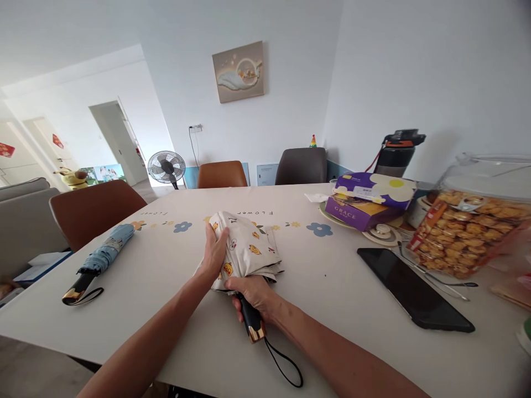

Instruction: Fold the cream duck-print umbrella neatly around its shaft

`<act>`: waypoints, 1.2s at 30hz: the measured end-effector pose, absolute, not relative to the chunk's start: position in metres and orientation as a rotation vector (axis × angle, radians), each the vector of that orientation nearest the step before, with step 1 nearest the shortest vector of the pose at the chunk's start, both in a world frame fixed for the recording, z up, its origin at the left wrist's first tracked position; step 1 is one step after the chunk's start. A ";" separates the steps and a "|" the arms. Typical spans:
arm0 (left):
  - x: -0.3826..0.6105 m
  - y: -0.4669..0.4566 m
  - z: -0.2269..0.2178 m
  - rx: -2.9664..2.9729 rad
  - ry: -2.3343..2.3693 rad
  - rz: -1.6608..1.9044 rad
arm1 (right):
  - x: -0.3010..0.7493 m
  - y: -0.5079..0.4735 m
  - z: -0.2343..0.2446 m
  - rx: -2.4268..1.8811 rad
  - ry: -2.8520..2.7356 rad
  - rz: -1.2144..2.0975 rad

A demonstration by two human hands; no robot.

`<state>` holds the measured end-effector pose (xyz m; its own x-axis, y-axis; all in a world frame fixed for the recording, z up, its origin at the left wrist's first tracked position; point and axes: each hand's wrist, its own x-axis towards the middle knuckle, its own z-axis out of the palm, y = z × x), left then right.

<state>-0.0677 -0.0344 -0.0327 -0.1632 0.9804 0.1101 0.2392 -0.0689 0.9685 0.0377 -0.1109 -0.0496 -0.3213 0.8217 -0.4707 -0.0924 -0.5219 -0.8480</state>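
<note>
Both my hands close on a cream folding umbrella (251,243), its chick-printed canopy loosely bunched, at the near middle of a white dining table (153,265). The shaft line runs on a slant: canopy top toward eleven o'clock, black-and-gold handle (249,316) toward five, back in my direction.

My left hand (214,255) rests along the canopy's nine o'clock side, thumb across the printed cloth and fingers drawn in at the edge, the fold held between them; the fingertips underneath are hidden. My right hand (256,294) wraps the upper handle where it meets the hem, fingers curled beneath and thumb laid over the cloth's lower edge. Of the two, the right is the nearer to the handle and the left to the canopy's top, so the umbrella's long axis passes between my palms. A black wrist strap (284,353) trails from the handle's end toward five o'clock.

Well apart at nine o'clock, a blue folding umbrella (108,250) lies furled, top toward one and handle toward seven. Just past three o'clock sits a black-screened phone or tablet (415,288), with a clear jar of snacks (473,232) beyond it; a purple GRACE box (352,214) stands near two.
</note>
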 end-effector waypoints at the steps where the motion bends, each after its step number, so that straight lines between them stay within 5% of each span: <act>1: -0.066 -0.038 -0.035 1.328 1.439 1.304 | 0.038 -0.111 -0.049 -1.282 -0.978 1.901; 16: -0.055 -0.054 -0.030 0.695 0.810 0.942 | 0.048 -0.109 -0.044 -1.289 -1.034 1.907; 27: -0.060 -0.049 -0.027 0.660 0.866 1.096 | 0.043 -0.108 -0.051 -1.031 -0.990 1.648; 36: -0.062 -0.047 -0.032 0.838 1.044 0.989 | 0.041 -0.110 -0.049 -0.996 -0.839 1.961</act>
<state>-0.0617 -0.0470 -0.0318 0.1836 0.9369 -0.2974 -0.2460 0.3367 0.9089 0.0411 -0.1095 -0.0492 -0.4006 0.8474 -0.3485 -0.3329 -0.4889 -0.8063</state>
